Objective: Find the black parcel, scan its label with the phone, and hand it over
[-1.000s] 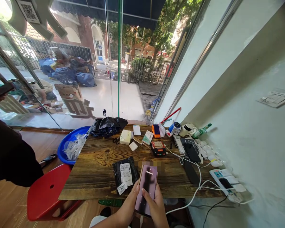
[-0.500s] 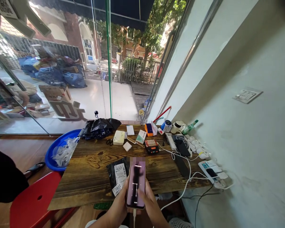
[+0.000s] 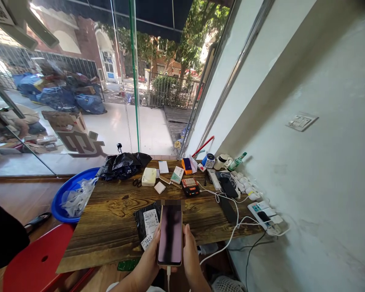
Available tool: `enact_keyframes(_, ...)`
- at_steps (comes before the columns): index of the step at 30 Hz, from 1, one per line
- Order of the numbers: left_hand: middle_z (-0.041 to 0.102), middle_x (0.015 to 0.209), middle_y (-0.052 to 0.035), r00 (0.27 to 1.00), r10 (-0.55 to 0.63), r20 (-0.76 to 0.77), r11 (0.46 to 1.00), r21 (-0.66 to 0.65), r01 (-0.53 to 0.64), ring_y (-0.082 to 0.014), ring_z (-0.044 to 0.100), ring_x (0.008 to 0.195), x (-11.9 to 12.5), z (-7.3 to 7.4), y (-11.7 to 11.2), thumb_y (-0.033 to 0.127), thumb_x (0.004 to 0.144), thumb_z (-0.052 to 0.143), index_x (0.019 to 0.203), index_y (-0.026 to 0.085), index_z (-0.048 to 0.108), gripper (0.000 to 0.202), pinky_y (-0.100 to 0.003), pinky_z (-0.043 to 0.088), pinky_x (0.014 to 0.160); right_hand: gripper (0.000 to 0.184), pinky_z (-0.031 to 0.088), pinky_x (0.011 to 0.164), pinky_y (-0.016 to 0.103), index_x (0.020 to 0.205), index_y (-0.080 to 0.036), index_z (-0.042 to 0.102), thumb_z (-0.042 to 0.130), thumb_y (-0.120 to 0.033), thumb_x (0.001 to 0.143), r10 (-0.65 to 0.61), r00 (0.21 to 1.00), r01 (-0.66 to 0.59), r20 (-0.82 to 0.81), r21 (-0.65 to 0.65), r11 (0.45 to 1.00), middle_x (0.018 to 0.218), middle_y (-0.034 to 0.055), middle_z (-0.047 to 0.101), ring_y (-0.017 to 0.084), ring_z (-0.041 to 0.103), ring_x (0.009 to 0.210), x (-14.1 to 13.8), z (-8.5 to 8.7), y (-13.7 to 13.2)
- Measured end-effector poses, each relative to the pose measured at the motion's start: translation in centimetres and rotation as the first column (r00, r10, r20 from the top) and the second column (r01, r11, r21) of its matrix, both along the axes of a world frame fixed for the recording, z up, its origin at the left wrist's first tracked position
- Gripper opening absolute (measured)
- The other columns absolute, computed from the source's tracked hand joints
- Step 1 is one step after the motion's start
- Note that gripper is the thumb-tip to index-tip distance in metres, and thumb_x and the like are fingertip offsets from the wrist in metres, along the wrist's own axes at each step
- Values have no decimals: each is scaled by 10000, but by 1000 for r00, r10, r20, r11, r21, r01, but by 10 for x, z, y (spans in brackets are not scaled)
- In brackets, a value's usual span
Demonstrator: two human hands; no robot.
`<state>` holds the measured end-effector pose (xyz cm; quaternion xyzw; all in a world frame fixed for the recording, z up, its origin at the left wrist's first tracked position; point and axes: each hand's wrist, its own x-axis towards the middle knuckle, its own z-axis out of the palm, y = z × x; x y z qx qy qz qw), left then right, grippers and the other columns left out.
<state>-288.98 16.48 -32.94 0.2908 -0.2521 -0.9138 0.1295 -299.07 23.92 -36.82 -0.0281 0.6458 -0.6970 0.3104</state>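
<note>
A smartphone (image 3: 170, 237) is held upright over the table's near edge, its screen a plain pinkish tone with a dark blurred streak. My left hand (image 3: 150, 257) is closed around its left side. Along the right edge rests my right hand (image 3: 190, 253), thumb pointing up beside the phone; its other fingers are hidden behind it. A white charging cable (image 3: 169, 278) is plugged into the phone's bottom end. Just left of the phone, partly covered by it and my left hand, lies a black parcel bag (image 3: 140, 223) with a white label marked 3022.
On the wooden table (image 3: 109, 227) lie a black umbrella (image 3: 124, 164), an orange-black device (image 3: 190, 187), a black phone (image 3: 229, 187) and tangled white cables. A power strip (image 3: 263, 215) sits by the right wall. At left stand a blue basin (image 3: 59, 202) and a red stool (image 3: 39, 255).
The pattern of dots and lines on the phone screen has vanished. My right thumb has moved off the screen to the phone's right edge. The view has shifted slightly.
</note>
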Motion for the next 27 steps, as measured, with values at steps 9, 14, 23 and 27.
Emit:
enact_keyframes(9,586,1244,-137,999,-27,46,998,-50,29,-264,655,795,-3,20,0,571,776,566,1470,324,124,858,-303,534,488,510,536,736,372,854,-157,710,715,-572,557,45,996,-38,73,-94,995,840,89,718,289,650,818,0,50,-13)
enact_keyframes(14,608,1197,-159,997,-18,77,1000,12,18,-235,651,712,-3,15,0,577,785,534,1478,259,55,900,-295,517,479,484,518,817,397,979,-159,690,744,-403,564,167,984,-155,55,-175,972,918,89,711,273,651,843,-2,51,-9)
enact_keyframes(23,587,1237,3,981,-171,-96,985,-18,170,-198,606,888,5,14,-2,-26,485,490,1433,450,1,1168,-305,518,700,477,506,790,357,1016,-148,677,674,-450,646,196,971,-160,140,-231,960,961,87,710,279,643,899,-9,35,2)
enact_keyframes(27,556,1288,-53,981,-166,-104,981,78,175,-266,615,960,7,13,-6,71,550,481,1440,375,-112,1112,-361,522,712,525,507,812,358,1096,-178,626,648,-533,710,208,975,-191,73,-194,962,1037,82,687,271,630,940,-2,34,6)
